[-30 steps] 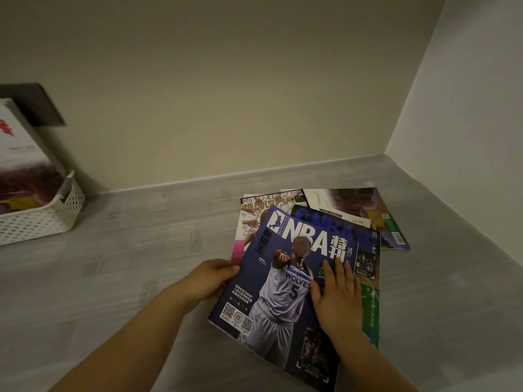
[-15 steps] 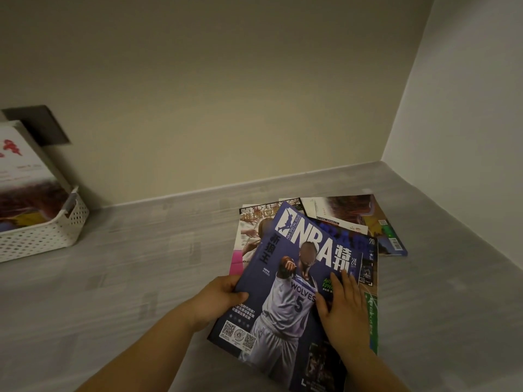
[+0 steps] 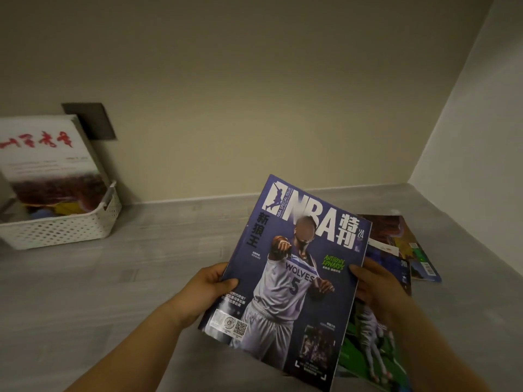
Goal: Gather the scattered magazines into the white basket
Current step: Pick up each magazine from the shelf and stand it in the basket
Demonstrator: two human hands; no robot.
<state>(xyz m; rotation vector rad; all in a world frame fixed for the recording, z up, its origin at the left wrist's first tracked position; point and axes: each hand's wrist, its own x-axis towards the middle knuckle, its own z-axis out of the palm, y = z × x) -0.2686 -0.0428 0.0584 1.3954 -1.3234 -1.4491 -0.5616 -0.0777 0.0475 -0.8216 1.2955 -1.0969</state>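
While both hands grip it, left hand (image 3: 210, 290) on its left edge and right hand (image 3: 376, 287) on its right, the NBA magazine (image 3: 288, 278) sits lifted and tilted above the grey surface (image 3: 141, 278). White basket (image 3: 65, 227) far left already holds a magazine (image 3: 48, 162); several loose magazines (image 3: 402, 247) remain beneath, so roughly midway by my estimate.
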